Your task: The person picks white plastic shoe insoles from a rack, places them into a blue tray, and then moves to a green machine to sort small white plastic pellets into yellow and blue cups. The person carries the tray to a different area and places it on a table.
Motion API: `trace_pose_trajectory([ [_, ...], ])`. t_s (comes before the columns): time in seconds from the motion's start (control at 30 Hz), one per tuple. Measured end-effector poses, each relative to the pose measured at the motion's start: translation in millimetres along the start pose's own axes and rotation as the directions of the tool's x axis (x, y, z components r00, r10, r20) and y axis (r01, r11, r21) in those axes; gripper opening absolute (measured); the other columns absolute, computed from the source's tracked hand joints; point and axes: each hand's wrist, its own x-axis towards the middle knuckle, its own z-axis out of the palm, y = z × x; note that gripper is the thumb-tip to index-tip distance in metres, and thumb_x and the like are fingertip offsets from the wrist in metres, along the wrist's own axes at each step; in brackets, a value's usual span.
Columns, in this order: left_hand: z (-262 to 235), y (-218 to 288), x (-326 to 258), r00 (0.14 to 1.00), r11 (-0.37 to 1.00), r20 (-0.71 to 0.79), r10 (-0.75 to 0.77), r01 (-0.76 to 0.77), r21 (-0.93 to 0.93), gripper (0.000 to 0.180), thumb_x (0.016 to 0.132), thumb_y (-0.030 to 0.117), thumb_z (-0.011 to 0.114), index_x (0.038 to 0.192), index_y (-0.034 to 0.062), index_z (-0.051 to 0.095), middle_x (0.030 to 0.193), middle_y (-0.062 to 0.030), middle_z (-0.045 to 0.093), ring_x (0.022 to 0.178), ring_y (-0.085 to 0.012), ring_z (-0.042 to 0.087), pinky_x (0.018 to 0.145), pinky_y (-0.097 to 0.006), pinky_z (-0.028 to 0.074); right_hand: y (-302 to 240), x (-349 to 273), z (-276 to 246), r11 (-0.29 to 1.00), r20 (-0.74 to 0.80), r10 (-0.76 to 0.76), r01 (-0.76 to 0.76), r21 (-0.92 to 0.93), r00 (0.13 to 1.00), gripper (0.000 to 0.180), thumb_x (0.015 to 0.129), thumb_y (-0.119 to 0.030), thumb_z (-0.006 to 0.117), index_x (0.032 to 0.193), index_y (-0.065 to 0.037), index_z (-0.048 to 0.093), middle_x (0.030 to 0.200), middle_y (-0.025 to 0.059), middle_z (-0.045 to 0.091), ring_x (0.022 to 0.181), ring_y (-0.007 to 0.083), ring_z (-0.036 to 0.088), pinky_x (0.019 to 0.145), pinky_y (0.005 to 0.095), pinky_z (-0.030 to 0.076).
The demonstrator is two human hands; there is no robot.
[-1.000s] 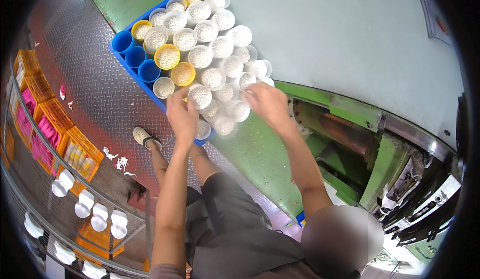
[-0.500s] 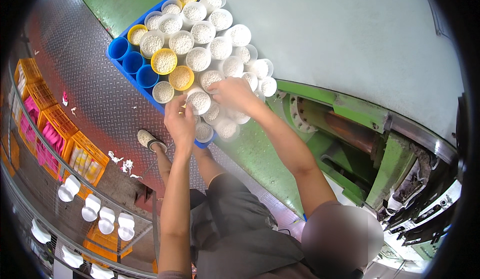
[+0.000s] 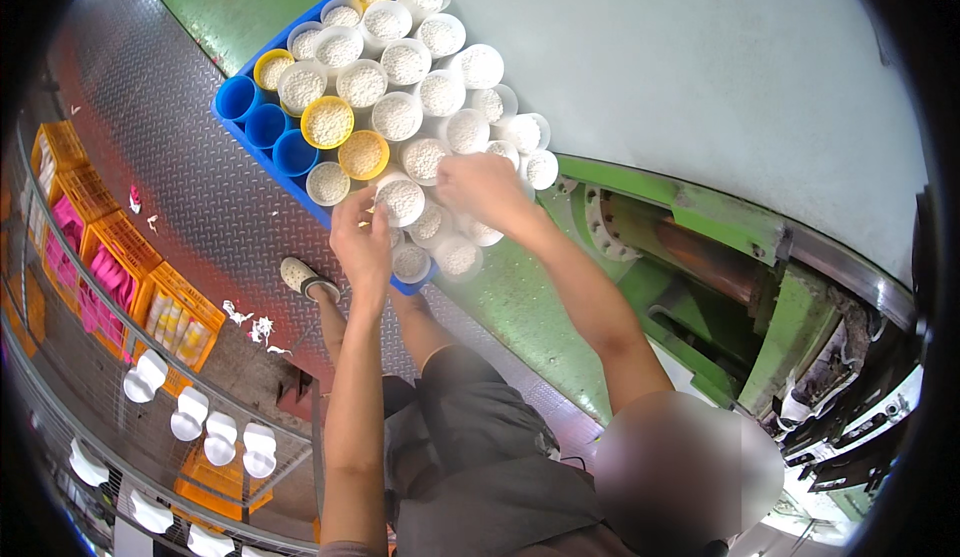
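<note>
Many translucent white cups full of small white pellets stand close together in and beside a blue tray point(image 3: 316, 205). My left hand point(image 3: 361, 242) has its fingers bent at the left side of a tilted white cup point(image 3: 401, 203), apparently gripping its rim. My right hand point(image 3: 488, 193) is over the cups to the right, fingers curled together, beside another pellet-filled cup point(image 3: 425, 160). Its fingertips are partly hidden, and what they hold cannot be made out. Yellow cups point(image 3: 327, 122) with pellets stand among the white ones. Three blue cups point(image 3: 268, 126) line the tray's left edge.
A large pale grey surface point(image 3: 680, 67) lies at upper right, above green machinery point(image 3: 700, 287) with a recess. Orange crates point(image 3: 180, 322) with pink and white items stand at left, near a wire rack point(image 3: 290, 502) bearing white pieces. White scraps point(image 3: 262, 330) lie on the patterned metal floor.
My right hand has drawn a little to the right, away from the pellets in one cup, and its fingers have closed up. My left hand stays by the tilted cup.
</note>
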Motion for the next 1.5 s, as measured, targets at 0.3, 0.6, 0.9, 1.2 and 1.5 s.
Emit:
trace_pose_trajectory([
  [0.3, 12, 18, -2, 0.889, 0.811, -0.082, 0.45, -0.369, 0.454, 0.036, 0.083, 0.008, 0.073, 0.118, 0.0027, 0.063, 0.119, -0.0167, 0.057, 0.109, -0.031, 0.056, 0.094, -0.044, 0.046, 61, -107, -57, 0.703, 0.267, 0.57, -0.292, -0.649, 0.777, 0.026, 0.088, -0.029, 0.065, 0.11, -0.014, 0.07, 0.09, 0.0094, 0.071, 0.074, 0.0326, 0.068, 0.06, 0.0422, 0.053],
  [0.6, 52, 15, 15, 0.735, 0.507, 0.28, 0.617, -0.644, 0.573, 0.043, 0.086, 0.024, 0.068, 0.128, 0.0146, 0.063, 0.148, -0.0026, 0.047, 0.13, -0.0262, 0.048, 0.106, -0.043, 0.037, 39, -4, -33, 0.981, 0.035, 0.119, -0.112, -0.157, 0.992, 0.035, 0.087, -0.014, 0.058, 0.121, -0.015, 0.067, 0.099, 0.0159, 0.071, 0.091, 0.0338, 0.068, 0.077, 0.0462, 0.053],
  [0.9, 55, 10, 15, 0.747, 0.463, 0.315, 0.585, -0.627, 0.626, 0.043, 0.086, 0.024, 0.067, 0.128, 0.0149, 0.063, 0.149, -0.0008, 0.046, 0.129, -0.0255, 0.049, 0.105, -0.041, 0.037, 42, 16, -46, 0.98, -0.066, 0.149, -0.156, -0.122, 0.987, 0.023, 0.085, -0.015, 0.062, 0.106, -0.012, 0.071, 0.096, 0.0136, 0.071, 0.087, 0.0332, 0.068, 0.075, 0.0459, 0.053],
  [1.2, 47, 31, 18, 0.802, 0.73, 0.178, 0.57, -0.594, 0.337, 0.048, 0.084, 0.011, 0.068, 0.131, 0.0071, 0.057, 0.136, -0.0118, 0.054, 0.123, -0.0319, 0.051, 0.104, -0.045, 0.04, 52, 97, -50, 0.949, -0.363, 0.078, -0.181, -0.257, 0.929, 0.014, 0.085, -0.02, 0.067, 0.095, -0.01, 0.072, 0.094, 0.0121, 0.07, 0.084, 0.0338, 0.067, 0.071, 0.0447, 0.052],
  [1.5, 55, 81, 58, 0.977, 0.941, 0.172, 0.126, -0.063, -0.332, 0.02, 0.095, 0.011, 0.056, 0.109, -0.0009, 0.064, 0.106, -0.02, 0.064, 0.094, -0.0368, 0.063, 0.084, -0.043, 0.049, 57, 55, -65, 0.937, -0.439, 0.343, -0.269, 0.224, 0.831, 0.023, 0.086, -0.026, 0.069, 0.099, -0.009, 0.075, 0.092, 0.0138, 0.072, 0.081, 0.0314, 0.069, 0.072, 0.0396, 0.053],
])
